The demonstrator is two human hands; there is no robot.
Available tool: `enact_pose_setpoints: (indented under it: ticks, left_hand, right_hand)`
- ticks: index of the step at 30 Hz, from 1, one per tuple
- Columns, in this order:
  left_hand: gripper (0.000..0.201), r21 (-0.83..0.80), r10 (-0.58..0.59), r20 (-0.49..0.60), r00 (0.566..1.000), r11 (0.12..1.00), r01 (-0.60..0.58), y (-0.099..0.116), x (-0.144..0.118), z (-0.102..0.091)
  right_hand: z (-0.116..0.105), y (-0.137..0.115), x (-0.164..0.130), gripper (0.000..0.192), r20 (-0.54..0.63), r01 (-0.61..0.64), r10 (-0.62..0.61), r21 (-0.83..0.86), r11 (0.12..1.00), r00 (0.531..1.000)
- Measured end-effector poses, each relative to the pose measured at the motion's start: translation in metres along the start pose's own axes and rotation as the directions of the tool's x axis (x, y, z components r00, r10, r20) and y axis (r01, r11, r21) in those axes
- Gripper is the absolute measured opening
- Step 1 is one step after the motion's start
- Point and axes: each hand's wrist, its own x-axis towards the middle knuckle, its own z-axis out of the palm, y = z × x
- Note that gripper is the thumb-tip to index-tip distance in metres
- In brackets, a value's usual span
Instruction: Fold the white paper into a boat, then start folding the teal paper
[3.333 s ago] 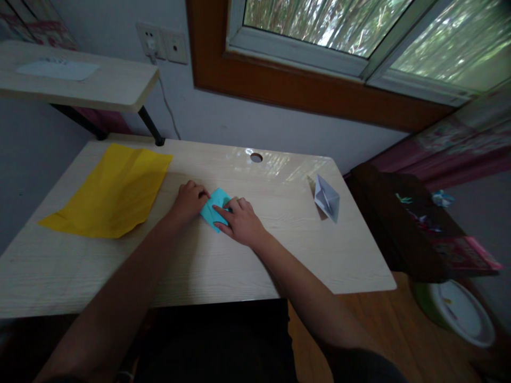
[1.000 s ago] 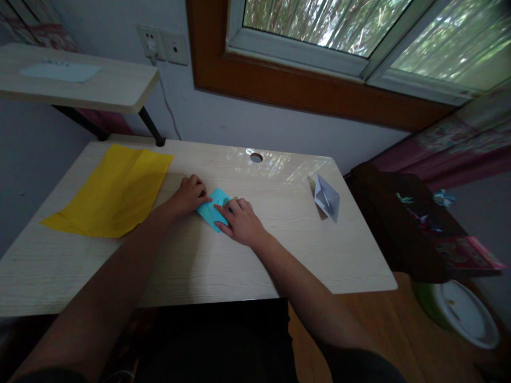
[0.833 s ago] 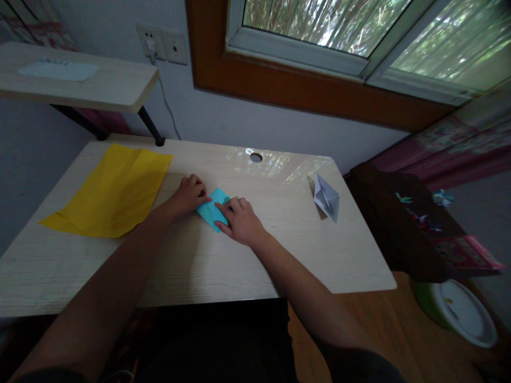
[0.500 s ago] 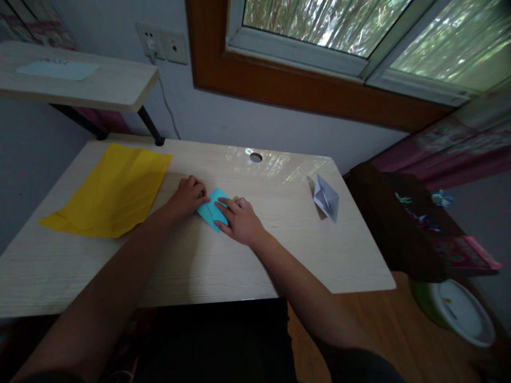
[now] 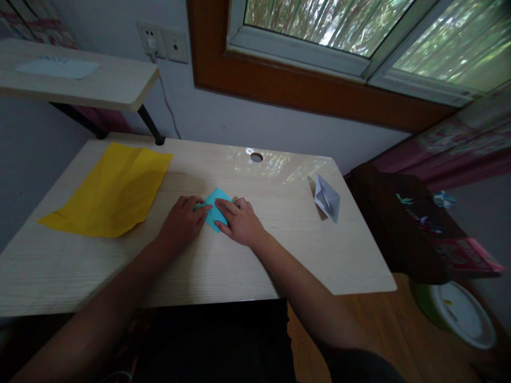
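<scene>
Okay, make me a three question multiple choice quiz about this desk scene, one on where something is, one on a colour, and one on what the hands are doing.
1. Where does the yellow sheet lie on the desk?
A. To the left of the hands
B. Beside the white folded paper boat
C. Under the right hand

2. What colour is the small paper between the hands?
A. Red
B. Blue
C. Green

3. What are the hands doing?
A. Both lifted off the desk
B. Both pressing the blue paper flat on the desk
C. One holding the boat

Answers:
1 A, the sheet lies flat at the desk's left end, apart from both hands.
2 B, it shows light blue.
3 B, the left hand and right hand rest on the paper, while the boat sits alone at the right.
</scene>
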Motion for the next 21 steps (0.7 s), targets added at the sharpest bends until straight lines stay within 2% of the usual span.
enact_pose_setpoints:
  ticks: [2,5,11,21]
  left_hand:
    - [0.037,0.021,0.014,0.04,0.999,1.0,-0.015,0.007,-0.004,-0.001]
    - [0.04,0.073,-0.039,0.054,0.998,0.997,0.035,0.015,-0.005,-0.003]
    - [0.042,0.166,-0.156,0.029,0.987,0.975,0.149,0.022,-0.003,-0.007]
    - [0.043,0.209,-0.22,-0.051,0.974,0.951,0.226,0.028,-0.003,0.002]
  right_hand:
    - [0.0,0.0,0.0,0.062,0.0,0.0,0.0,0.004,1.0,1.0]
    - [0.001,0.0,0.0,0.061,0.001,0.001,-0.001,0.009,1.0,1.0]
    - [0.0,0.001,0.0,0.063,-0.001,0.001,-0.001,0.009,1.0,1.0]
    - [-0.001,-0.001,0.001,0.063,0.004,-0.004,0.004,-0.013,1.0,1.0]
